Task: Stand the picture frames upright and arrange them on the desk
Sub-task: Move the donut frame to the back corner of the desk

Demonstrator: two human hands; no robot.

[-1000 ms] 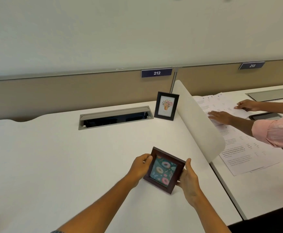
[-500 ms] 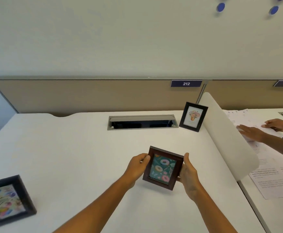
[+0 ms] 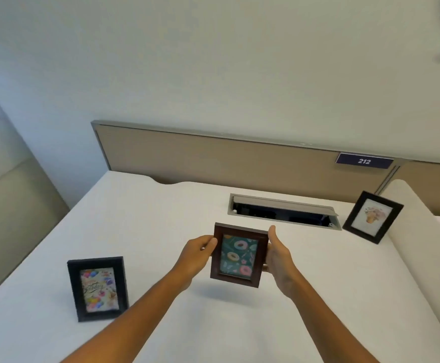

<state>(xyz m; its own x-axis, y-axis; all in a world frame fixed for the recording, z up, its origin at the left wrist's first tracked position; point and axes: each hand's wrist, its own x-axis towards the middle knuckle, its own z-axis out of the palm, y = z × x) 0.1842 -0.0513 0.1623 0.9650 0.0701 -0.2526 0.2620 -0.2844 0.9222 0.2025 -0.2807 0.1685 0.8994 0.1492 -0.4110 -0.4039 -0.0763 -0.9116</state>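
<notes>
A dark brown frame (image 3: 239,255) with a doughnut picture is held upright just above the middle of the white desk (image 3: 148,221), its shadow on the desk below it. My left hand (image 3: 198,254) grips its left edge and my right hand (image 3: 279,258) its right edge. A black frame (image 3: 98,288) with a colourful birthday picture stands upright at the front left. Another black frame (image 3: 372,217) with a flower picture stands at the back right, beside the divider.
A cable slot (image 3: 284,212) with an open grey flap is set into the desk behind the held frame. A beige back panel (image 3: 213,158) carries a 212 label (image 3: 364,161). A curved white divider (image 3: 428,247) bounds the desk's right side.
The view has swung left and both hands have lifted the brown frame from tilted to nearly upright. The left black frame now shows fully and stands upright; the neighbour's hands and papers have left the view.
</notes>
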